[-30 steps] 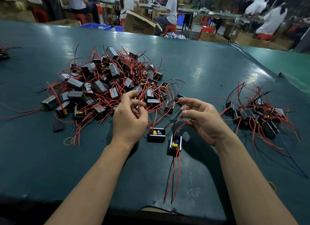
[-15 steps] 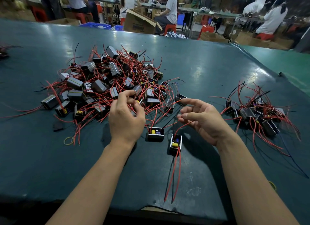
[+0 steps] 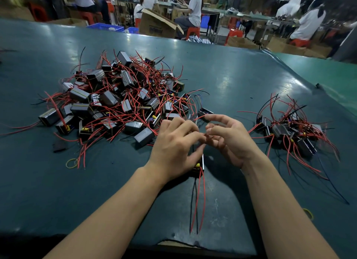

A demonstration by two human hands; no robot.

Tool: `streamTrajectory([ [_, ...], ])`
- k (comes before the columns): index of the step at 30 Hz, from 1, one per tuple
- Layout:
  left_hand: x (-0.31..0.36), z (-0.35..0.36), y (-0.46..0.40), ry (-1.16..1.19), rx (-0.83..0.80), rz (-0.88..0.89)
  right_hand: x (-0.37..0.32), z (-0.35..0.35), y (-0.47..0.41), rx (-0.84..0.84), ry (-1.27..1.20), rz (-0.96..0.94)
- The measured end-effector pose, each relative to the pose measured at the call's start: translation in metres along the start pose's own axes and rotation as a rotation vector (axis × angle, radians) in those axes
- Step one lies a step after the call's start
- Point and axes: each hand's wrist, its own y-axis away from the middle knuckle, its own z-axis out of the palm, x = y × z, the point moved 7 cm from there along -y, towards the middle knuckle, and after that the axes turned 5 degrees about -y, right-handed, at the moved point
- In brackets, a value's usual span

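My left hand (image 3: 173, 143) and my right hand (image 3: 233, 141) meet fingertip to fingertip above the dark green table (image 3: 222, 75). My right hand pinches a thin red wire (image 3: 207, 136) between thumb and fingers, its index finger arched above. My left hand's curled fingers reach that same spot; motion blur hides whether they grip the wire. Below my left hand lies a small black module (image 3: 200, 165) with a yellow part, partly covered. Its red and black leads (image 3: 197, 200) trail toward me.
A big heap of black modules with red wires (image 3: 119, 102) lies at left centre. A smaller heap (image 3: 291, 131) sits to the right. Yellow rubber bands (image 3: 71, 163) (image 3: 308, 213) lie on the table. Seated people, cardboard boxes and crates are beyond the far edge.
My left hand has left the edge of the big heap and moved right, over the loose modules, up to my right hand's fingertips. My right hand has barely shifted.
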Motion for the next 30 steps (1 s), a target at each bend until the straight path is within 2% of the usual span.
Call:
streamTrajectory([
  [4,-0.006,-0.001,0.002,0.005,0.011,-0.123,-0.006,-0.003,0.001,0.007,0.121,-0.068],
  [11,-0.014,0.002,0.002,0.010,-0.005,-0.244,-0.008,0.004,0.001,-0.054,-0.023,-0.134],
  [15,-0.012,0.004,0.001,-0.023,-0.033,-0.222,-0.007,0.011,0.002,-0.095,-0.079,-0.120],
  [17,-0.012,0.003,0.001,-0.019,-0.025,-0.211,-0.008,0.005,0.001,-0.059,-0.073,-0.092],
  [20,-0.014,0.001,0.002,-0.011,0.008,-0.214,-0.015,-0.016,0.004,0.070,0.211,-0.075],
  [22,-0.013,-0.001,0.003,-0.053,0.034,-0.198,-0.012,-0.017,0.007,0.009,0.297,-0.017],
  [25,-0.009,-0.004,0.002,-0.142,0.058,-0.146,-0.006,-0.007,0.007,-0.077,0.300,-0.008],
  [30,0.001,-0.007,-0.001,-0.141,0.114,-0.101,-0.006,0.001,0.004,-0.092,0.176,-0.073],
])
